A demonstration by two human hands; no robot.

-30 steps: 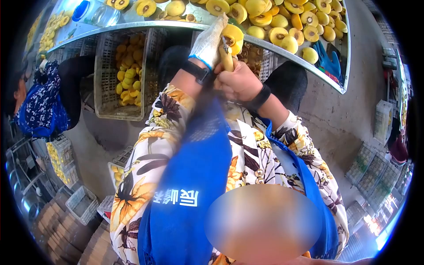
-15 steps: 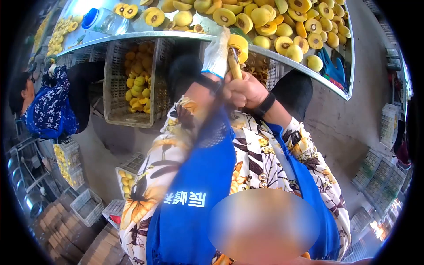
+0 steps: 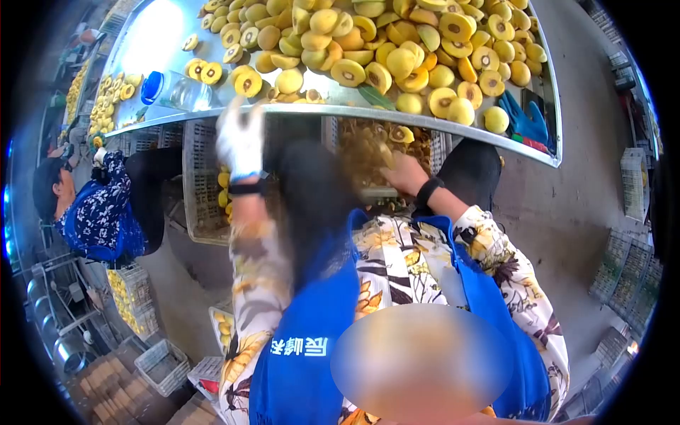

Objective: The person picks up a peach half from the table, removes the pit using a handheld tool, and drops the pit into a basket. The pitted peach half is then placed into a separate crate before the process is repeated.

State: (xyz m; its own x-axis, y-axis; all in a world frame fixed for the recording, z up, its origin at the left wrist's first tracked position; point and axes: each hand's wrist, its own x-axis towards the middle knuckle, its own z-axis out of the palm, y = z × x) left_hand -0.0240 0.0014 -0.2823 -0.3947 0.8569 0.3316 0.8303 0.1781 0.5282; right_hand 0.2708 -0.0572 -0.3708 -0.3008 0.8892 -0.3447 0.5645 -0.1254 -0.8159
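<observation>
My left hand [image 3: 241,142], in a white glove, is at the table's front edge above a crate [image 3: 191,177] of yellow fruit, its fingers apart with nothing visible between them. My bare right hand [image 3: 406,173] is closed around the handle of a small pitting tool [image 3: 387,154], blurred, over a crate [image 3: 443,150] of brown scraps between my knees. A fruit half [image 3: 401,134] shows near the tool; whether it rests in the crate is unclear. Many halved yellow fruits [image 3: 347,72] lie piled on the metal table [image 3: 297,109].
A clear bottle with a blue cap [image 3: 152,88] lies at the table's left. Blue gloves [image 3: 528,120] are at its right corner. A co-worker [image 3: 92,205] sits at the left. Crates [image 3: 163,367] stand on the floor at both sides.
My left hand has moved left, away from the fruit half and the tool it was beside. My right hand has lowered with the tool. The view has shifted slightly.
</observation>
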